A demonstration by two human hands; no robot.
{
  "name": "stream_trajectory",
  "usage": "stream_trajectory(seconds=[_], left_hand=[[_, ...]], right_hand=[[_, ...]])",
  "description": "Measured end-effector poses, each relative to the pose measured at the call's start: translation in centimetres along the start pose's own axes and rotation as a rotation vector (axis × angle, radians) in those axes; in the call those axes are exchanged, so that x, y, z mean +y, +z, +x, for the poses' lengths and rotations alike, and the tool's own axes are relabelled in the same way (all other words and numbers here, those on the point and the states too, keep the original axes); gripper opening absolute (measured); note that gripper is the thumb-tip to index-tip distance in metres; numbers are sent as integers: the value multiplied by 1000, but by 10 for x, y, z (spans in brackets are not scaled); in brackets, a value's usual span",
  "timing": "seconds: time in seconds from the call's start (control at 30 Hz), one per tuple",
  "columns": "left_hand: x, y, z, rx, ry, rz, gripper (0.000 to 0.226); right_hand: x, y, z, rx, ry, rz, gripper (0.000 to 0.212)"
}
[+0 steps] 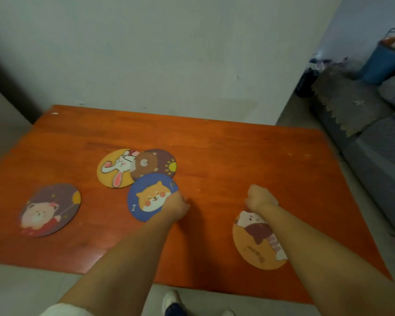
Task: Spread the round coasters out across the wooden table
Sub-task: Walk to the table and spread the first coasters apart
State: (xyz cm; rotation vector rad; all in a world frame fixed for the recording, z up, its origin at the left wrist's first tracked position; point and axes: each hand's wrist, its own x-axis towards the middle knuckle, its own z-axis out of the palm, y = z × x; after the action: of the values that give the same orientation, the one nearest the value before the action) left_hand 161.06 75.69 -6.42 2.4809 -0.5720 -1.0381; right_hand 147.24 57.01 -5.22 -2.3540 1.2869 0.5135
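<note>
Five round coasters lie on the orange-brown wooden table (237,151). A yellow rabbit coaster (114,169) and a brown bear coaster (162,163) overlap at the centre. The blue dog coaster (146,197) touches them from the front, and my left hand (176,207) is closed on its right edge. A purple bear coaster (50,208) lies alone at the left. At the front right an orange cat coaster (258,245) lies flat. My right hand (260,198) is closed at its far edge, and my forearm covers part of it.
A pale wall stands behind the table. To the right are a grey cushioned seat (374,144) and a blue bucket (383,62). A shoe (171,302) shows on the floor below the table's front edge.
</note>
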Motion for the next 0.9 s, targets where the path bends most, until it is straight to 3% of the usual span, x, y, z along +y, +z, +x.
stream_trajectory(seconds=[0.1,0.27,0.37,0.47,0.6,0.7,0.8,0.9], left_hand=[[-38,-45,9,159,-62,-25,10],[-102,-90,27,195,-208,-97,12],[-128,-97,41,201,-266,-107,28],[-132,-97,48,213,-263,-95,28],[-128,-93,56,161,-211,-139,29],[-128,-90,60,162,-216,-233,36],[-126,-91,62,197,-242,-372,48],[-106,-93,58,189,-229,-460,44]], right_hand=[[-62,9,9,-40,-62,68,17],[-146,43,20,-69,-99,172,33],[-177,64,23,-114,-108,249,35],[-192,78,27,-109,-65,293,28],[-196,83,35,-78,52,351,45],[-195,82,36,-113,118,432,47],[-191,77,31,-181,164,601,34],[-176,63,24,-181,159,705,26]])
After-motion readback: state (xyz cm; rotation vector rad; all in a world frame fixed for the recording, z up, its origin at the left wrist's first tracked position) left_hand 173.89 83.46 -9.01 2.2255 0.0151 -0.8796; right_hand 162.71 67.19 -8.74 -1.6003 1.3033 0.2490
